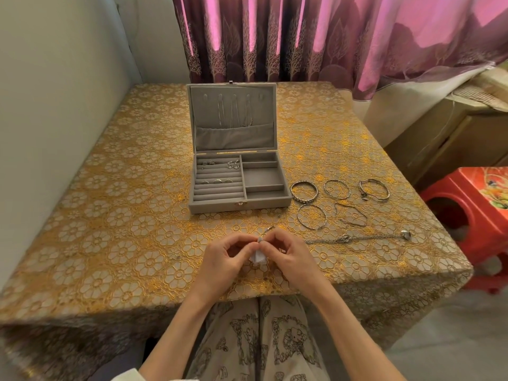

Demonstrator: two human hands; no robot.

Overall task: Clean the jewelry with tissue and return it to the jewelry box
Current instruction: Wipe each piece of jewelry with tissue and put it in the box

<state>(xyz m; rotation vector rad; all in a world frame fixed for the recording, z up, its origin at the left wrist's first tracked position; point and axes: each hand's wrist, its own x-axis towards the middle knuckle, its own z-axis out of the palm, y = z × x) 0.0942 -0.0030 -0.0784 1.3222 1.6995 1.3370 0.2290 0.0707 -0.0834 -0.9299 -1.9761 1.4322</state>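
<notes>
Surface (110, 215) covered by gold floral lace cloth. Pink-purple curtain (302, 37) hangs behind it. Red plastic stool (467, 215) at right; beyond it, possibly a cardboard box (439, 138). Pale wall (55, 78) at left.

Table (110, 215) in gold floral cloth, open jewelry box (239, 200), bangles (303, 191), chain (357, 238)

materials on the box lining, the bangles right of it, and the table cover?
Jewelry box lining: grey, matte, soft nap, likely velvet or suede-like fabric. No glare anywhere. Bangles: silver-toned metal by the look, with bright glints on thin rims; the alloy cannot be told. Table cover: gold floral pattern with a slight sheen, possibly lace-effect vinyl or woven cloth; unclear which.
</notes>
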